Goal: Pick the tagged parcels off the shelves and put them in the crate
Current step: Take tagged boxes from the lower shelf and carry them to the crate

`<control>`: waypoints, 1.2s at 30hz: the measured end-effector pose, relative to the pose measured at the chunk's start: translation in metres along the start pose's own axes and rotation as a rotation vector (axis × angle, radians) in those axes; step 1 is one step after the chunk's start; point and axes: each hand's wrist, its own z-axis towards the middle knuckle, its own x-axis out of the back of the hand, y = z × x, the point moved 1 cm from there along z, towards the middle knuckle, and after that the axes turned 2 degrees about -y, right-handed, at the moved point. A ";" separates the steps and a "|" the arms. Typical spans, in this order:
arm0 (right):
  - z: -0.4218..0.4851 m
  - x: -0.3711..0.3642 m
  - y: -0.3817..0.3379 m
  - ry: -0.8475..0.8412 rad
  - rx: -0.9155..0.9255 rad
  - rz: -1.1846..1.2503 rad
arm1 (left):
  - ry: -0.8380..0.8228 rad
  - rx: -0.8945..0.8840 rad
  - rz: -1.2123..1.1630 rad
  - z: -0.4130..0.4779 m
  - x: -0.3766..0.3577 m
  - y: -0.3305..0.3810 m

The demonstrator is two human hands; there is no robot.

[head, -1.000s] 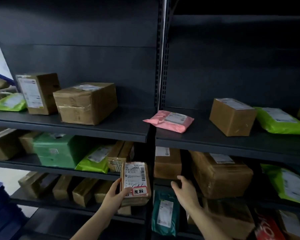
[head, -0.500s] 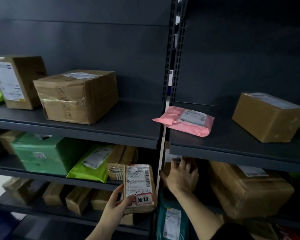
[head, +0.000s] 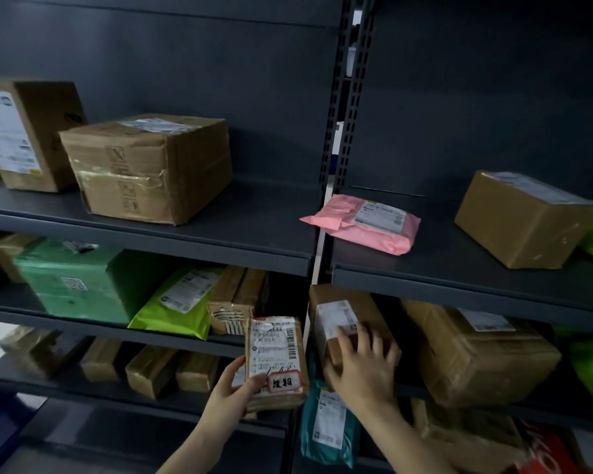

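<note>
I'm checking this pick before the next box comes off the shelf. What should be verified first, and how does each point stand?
1. Left hand holds the tagged parcel firmly: ok.
2. Red-bordered tag visible on it: ok.
3. Right hand on the small brown box: ok.
4. Tag on that box: cannot tell, only a white label shows.
5. Large box beside it leaves room: ok.
6. Crate in view: not ok.

Pink mailer [head: 363, 223], brown box [head: 151, 167], lime pouch [head: 177, 304].
</note>
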 end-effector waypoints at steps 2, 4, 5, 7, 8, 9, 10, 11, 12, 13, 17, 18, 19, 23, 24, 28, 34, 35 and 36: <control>-0.019 0.002 0.003 0.025 0.014 0.027 | -0.002 0.011 0.014 -0.002 -0.003 -0.001; -0.029 0.002 0.003 -0.018 0.022 0.041 | 0.003 0.018 0.029 -0.006 -0.005 0.000; -0.028 0.003 0.003 -0.043 0.014 0.052 | 0.009 0.019 0.038 -0.008 -0.006 0.001; -0.020 0.009 0.001 -0.052 -0.014 0.082 | 0.016 0.018 0.052 -0.010 -0.006 0.002; -0.016 0.013 0.000 -0.062 -0.027 0.095 | 0.016 0.016 0.057 -0.011 -0.006 0.002; -0.013 0.016 -0.001 -0.073 -0.034 0.099 | 0.015 0.018 0.063 -0.012 -0.005 0.002; -0.011 0.018 -0.001 -0.079 -0.036 0.095 | 0.012 0.020 0.066 -0.013 -0.004 0.001; -0.009 0.018 0.001 -0.079 -0.039 0.084 | 0.009 0.022 0.065 -0.014 -0.003 0.000; -0.008 0.017 0.003 -0.073 -0.050 0.071 | 0.008 0.025 0.062 -0.015 -0.002 -0.001; -0.008 0.017 0.005 -0.065 -0.064 0.062 | 0.004 0.030 0.064 -0.015 -0.001 -0.001; -0.008 0.020 0.011 -0.049 -0.106 0.086 | 0.003 0.040 0.061 -0.017 0.001 -0.004; -0.009 0.021 0.012 -0.044 -0.109 0.095 | 0.006 0.042 0.055 -0.017 -0.001 -0.004; -0.010 0.022 0.014 -0.037 -0.114 0.108 | 0.010 0.040 0.056 -0.017 -0.002 -0.005; -0.012 0.028 0.023 -0.043 -0.136 0.137 | 0.010 0.027 0.057 -0.018 -0.011 -0.004; -0.013 0.029 0.026 -0.055 -0.133 0.133 | 0.007 0.023 0.060 -0.017 -0.013 -0.003; -0.017 0.029 0.036 -0.109 -0.131 0.085 | -0.005 0.015 0.064 -0.014 -0.018 -0.004; -0.016 0.034 0.041 -0.119 -0.132 0.082 | -0.039 0.034 0.065 -0.007 -0.034 -0.011; -0.016 0.035 0.042 -0.109 -0.138 0.085 | -0.050 0.045 0.067 -0.005 -0.038 -0.012; -0.015 0.036 0.045 -0.096 -0.148 0.089 | -0.059 0.054 0.068 -0.003 -0.044 -0.013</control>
